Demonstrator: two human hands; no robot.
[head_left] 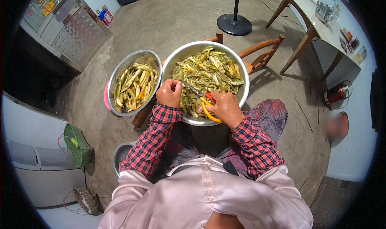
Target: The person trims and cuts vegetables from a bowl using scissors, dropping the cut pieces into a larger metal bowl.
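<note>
My right hand [227, 109] is wrapped round the red and yellow handles of a pair of scissors [210, 114]. The metal blades point up and left toward my left hand [169, 93], which is closed in a fist; what its fingers hold, if anything, is hidden. Both hands are over the near part of a large metal basin [171, 64]. Limp green-yellow vegetable pieces [215, 70], perhaps pickled peppers, fill much of it. To the left, a smaller metal basin [151, 56] contains longer yellowish, green and orange vegetable strips [136, 84].
Behind the large basin is a wooden chair [261, 54]. A black round stand base [234, 24] rests on the concrete floor. A table [321, 25] with small items is at right. A green basket [76, 144] and a grey container [120, 154] are at left.
</note>
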